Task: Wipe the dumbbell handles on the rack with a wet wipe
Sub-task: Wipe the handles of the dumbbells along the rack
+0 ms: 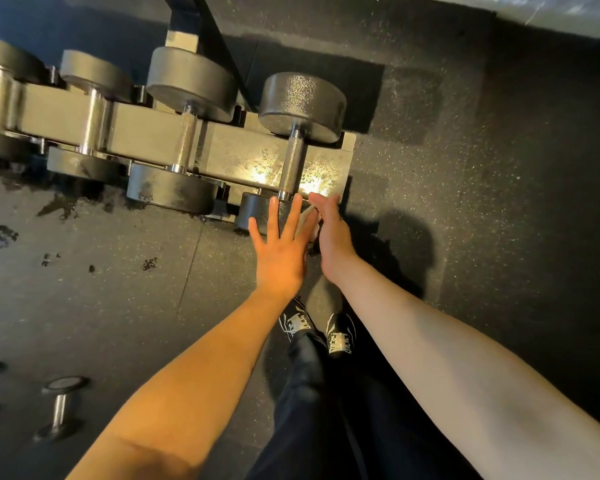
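The person stands over the end of a low rack point(243, 152), both arms reaching down. The left hand point(279, 252) lies flat with fingers spread straight, resting on the near head of the end dumbbell point(293, 157). The right hand point(331, 233) is just beside it, fingers extended, and a scrap of pale wet wipe point(309, 225) shows between the two hands; whether the right hand pinches it or only presses it I cannot tell.

The dumbbell sits crosswise on the rack, its knurled steel handle point(291, 164) bare and bright between two thick dark heads. It looks heavy and stiff, so it should stay put under rubbing; steadying it by a head, as the left hand does, seems wise. The wipe is soft and limp, best wrapped round the handle and slid along it. The knurling will likely drag at the cloth.

More dumbbells line the rack to the left. The floor point(465, 202) is dark speckled rubber matting, scuffed in places, with another small dumbbell point(61, 407) lying near the person's left.
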Action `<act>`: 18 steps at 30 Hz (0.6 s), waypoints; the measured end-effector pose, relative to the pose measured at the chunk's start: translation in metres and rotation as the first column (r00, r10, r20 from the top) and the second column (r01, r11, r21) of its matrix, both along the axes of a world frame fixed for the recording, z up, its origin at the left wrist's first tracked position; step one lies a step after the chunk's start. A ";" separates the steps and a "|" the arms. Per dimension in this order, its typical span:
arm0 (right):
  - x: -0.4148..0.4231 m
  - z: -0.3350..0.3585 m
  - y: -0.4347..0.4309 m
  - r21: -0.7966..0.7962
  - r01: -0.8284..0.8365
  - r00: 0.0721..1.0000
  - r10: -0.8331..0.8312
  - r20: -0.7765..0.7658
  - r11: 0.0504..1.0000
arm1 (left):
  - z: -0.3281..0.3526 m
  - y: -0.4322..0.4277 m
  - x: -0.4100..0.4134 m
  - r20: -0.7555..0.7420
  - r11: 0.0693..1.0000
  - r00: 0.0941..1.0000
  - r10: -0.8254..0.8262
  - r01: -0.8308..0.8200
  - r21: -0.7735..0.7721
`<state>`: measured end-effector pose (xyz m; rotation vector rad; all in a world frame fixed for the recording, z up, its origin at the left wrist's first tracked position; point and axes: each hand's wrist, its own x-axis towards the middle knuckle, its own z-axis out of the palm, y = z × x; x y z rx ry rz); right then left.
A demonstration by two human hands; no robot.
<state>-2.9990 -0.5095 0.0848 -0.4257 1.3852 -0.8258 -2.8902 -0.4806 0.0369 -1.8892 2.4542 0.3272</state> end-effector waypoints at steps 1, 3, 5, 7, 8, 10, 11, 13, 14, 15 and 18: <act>0.003 0.001 -0.001 -0.001 -0.013 1.000 0.013 -0.027 1.000 | 0.001 0.000 0.006 -0.073 0.999 0.997 0.016 -0.019 -0.045; 0.008 0.005 -0.004 0.012 -0.018 0.998 0.018 -0.060 1.000 | 0.002 0.003 0.017 -0.246 0.986 0.963 0.110 -0.137 -0.096; 0.012 0.006 -0.012 0.019 -0.003 0.997 0.005 -0.072 1.000 | 0.003 0.004 0.025 -0.401 0.938 0.864 0.305 -0.345 -0.029; 0.022 0.009 -0.019 -0.004 -0.046 0.992 0.045 -0.115 0.999 | 0.002 -0.002 0.034 -0.541 0.843 0.670 0.509 -0.516 0.155; 0.028 0.010 -0.022 -0.013 -0.077 0.987 0.074 -0.141 0.997 | -0.002 -0.006 0.039 -0.585 0.788 0.561 0.586 -0.562 0.251; 0.042 0.012 -0.024 0.006 -0.113 0.975 0.112 -0.192 0.994 | -0.004 -0.017 0.048 -0.586 0.642 0.337 0.737 -0.622 0.448; 0.046 0.011 -0.024 0.008 -0.119 0.969 0.117 -0.216 0.993 | -0.005 -0.023 0.051 -0.550 0.547 0.225 0.804 -0.643 0.536; 0.049 0.008 -0.021 -0.011 -0.133 0.960 0.126 -0.251 0.991 | -0.005 -0.030 0.054 -0.504 0.495 0.199 0.841 -0.661 0.565; 0.048 0.006 -0.020 -0.035 -0.132 0.959 0.118 -0.259 0.991 | -0.002 -0.028 0.053 -0.536 0.589 0.312 0.785 -0.645 0.487; 0.047 0.004 -0.020 -0.055 -0.130 0.955 0.110 -0.275 0.990 | 0.002 -0.024 0.049 -0.602 0.737 0.459 0.653 -0.569 0.366; 0.047 0.003 -0.027 -0.089 -0.195 0.908 0.145 -0.393 0.977 | -0.001 -0.019 0.040 -0.644 0.941 0.707 0.293 -0.334 0.061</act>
